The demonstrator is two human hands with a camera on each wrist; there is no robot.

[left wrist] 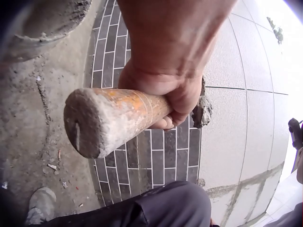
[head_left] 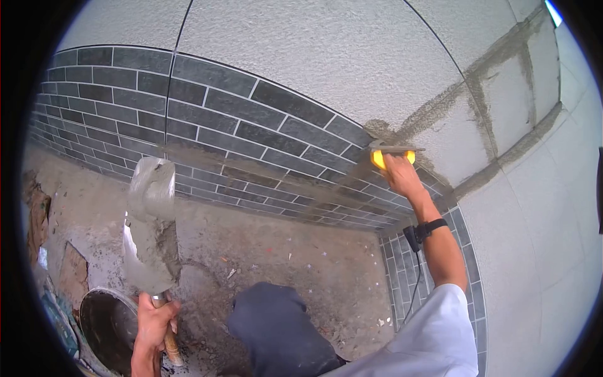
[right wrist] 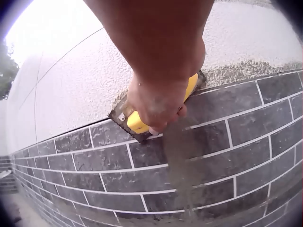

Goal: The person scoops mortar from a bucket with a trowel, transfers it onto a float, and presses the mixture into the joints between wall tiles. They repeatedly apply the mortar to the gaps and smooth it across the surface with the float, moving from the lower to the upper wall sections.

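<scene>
My left hand [head_left: 152,322] grips the wooden handle [left wrist: 113,118] of a mortar trowel, fingers wrapped round it near the blade. Wet grey mortar covers the long trowel blade [head_left: 151,235] in the head view. Up at the wall, my right hand [head_left: 403,174] holds a plastering float [head_left: 377,158] by its yellow handle. In the right wrist view, the float's flat plate [right wrist: 122,113] lies along the seam between the dark brick tiles [right wrist: 203,137] and the white textured panel [right wrist: 75,97]. Part of its handle is hidden behind my fingers.
A bucket [head_left: 94,295] smeared with mortar stands at lower left. Grey mortar strips [head_left: 487,125] cross the panels at right. A wet smear [right wrist: 177,170] runs down the tiles. My bent knee [head_left: 270,320] is below, over the dirty concrete floor [head_left: 220,257].
</scene>
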